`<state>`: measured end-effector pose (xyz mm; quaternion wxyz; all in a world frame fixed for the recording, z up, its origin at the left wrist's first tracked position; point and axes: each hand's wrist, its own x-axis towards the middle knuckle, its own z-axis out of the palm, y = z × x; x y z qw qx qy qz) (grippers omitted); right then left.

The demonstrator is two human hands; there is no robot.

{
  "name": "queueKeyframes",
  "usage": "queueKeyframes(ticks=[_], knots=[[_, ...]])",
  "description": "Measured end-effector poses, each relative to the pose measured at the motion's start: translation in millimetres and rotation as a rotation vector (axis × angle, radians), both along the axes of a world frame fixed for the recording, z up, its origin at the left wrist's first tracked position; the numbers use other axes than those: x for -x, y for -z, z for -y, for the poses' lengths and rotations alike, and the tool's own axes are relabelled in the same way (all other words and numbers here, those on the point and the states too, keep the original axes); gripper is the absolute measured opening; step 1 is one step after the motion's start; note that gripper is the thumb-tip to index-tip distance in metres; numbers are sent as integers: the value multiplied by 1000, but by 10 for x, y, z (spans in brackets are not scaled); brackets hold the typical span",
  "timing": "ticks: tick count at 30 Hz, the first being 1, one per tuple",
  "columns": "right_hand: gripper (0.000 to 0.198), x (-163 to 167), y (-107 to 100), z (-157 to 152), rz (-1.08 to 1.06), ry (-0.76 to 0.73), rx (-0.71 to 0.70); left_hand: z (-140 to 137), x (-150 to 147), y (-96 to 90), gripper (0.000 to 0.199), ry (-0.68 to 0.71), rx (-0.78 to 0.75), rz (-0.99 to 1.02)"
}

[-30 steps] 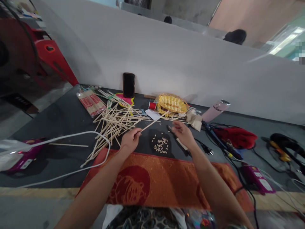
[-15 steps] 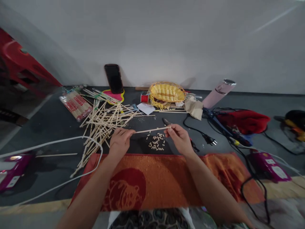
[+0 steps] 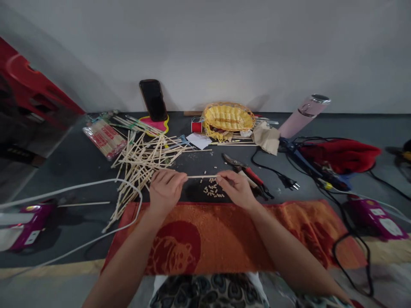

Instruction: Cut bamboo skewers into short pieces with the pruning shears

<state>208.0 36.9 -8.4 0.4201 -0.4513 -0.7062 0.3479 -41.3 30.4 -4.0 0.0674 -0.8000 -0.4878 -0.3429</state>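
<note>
Between my two hands a thin wooden stick (image 3: 202, 176) is held level above the dark table. My left hand (image 3: 167, 188) pinches its left end, and my right hand (image 3: 236, 188) pinches the right end. Just below the stick lie several short cut pieces of stick (image 3: 212, 188) in a loose group. Close beyond my right hand rest pruning shears (image 3: 248, 171) with red and black handles. To the left of my left hand spreads a tangled pile of long wooden sticks (image 3: 141, 160).
An orange towel (image 3: 224, 239) lies along the front edge. At the back stand a phone (image 3: 154, 100), a yellow woven basket (image 3: 228, 117), a red thread spool (image 3: 196, 126) and a pink flask (image 3: 305, 114). A white cable (image 3: 80, 185) loops at left; a black plug (image 3: 289, 183) lies right.
My hands have come closer together along the stick, the right one moving inward. The shears, largely hidden before, now show. The view has shifted slightly.
</note>
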Motion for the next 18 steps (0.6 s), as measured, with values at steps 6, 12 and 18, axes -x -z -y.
queueKeyframes(ticks=[6, 12, 18], knots=[[16, 78, -64, 76, 199, -178, -195, 187, -325, 71, 19, 136, 58, -79], [20, -278, -215, -16, 216, 32, -76, 168, -268, 119, 30, 133, 162, -31], [18, -372, -48, -19, 329, 52, -172, 165, -255, 103, 41, 118, 211, -45]])
